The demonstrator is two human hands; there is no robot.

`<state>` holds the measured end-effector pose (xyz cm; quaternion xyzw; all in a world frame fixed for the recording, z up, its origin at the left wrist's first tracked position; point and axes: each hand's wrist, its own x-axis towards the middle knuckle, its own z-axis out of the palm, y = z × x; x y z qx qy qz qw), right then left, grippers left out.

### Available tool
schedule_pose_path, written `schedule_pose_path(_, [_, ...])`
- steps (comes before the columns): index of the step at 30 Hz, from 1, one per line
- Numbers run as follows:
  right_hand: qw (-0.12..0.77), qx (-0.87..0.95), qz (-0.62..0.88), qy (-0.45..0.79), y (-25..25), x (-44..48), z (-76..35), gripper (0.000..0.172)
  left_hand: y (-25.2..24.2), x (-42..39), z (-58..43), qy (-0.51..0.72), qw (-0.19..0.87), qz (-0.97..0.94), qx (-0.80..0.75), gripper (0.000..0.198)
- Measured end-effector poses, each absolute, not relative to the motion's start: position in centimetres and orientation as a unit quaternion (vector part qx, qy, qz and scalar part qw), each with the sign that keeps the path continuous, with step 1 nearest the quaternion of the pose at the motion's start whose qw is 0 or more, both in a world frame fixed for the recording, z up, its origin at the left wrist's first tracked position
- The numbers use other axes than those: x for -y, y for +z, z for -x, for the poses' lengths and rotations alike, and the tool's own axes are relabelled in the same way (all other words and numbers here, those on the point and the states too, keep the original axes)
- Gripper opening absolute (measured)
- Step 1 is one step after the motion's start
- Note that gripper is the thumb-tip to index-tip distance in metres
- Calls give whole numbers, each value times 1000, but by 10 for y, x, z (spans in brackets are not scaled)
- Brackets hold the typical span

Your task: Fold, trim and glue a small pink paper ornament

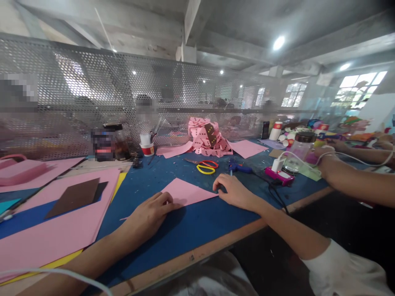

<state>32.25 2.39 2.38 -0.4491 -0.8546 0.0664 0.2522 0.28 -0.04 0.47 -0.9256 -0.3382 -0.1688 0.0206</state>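
A pink sheet of paper (188, 192), triangular as far as it shows, lies on the blue table mat in front of me. My left hand (156, 210) is closed at its left end, with the thumb stretched along the near edge. At the pointed right end, the curled fingers of my right hand (234, 192) close on the tip. Just beyond the paper are scissors (206, 166) with one red and one yellow handle. A blue glue gun (240, 168) rests past my right hand.
Folded pink pieces with dark dots (202, 137) are heaped at the back. Pink sheets (61, 236) and a brown piece (75, 197) lie left. Right are a magenta power strip (279, 176), a glass jar (296, 154) and a co-worker's arm (354, 179). A mesh partition (173, 90) stands behind.
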Motion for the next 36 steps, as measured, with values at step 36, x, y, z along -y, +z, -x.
schedule_pose_path(36, [210, 906, 323, 177, 13, -46, -247, 10, 21, 1, 9, -164, -30, 925, 341, 35])
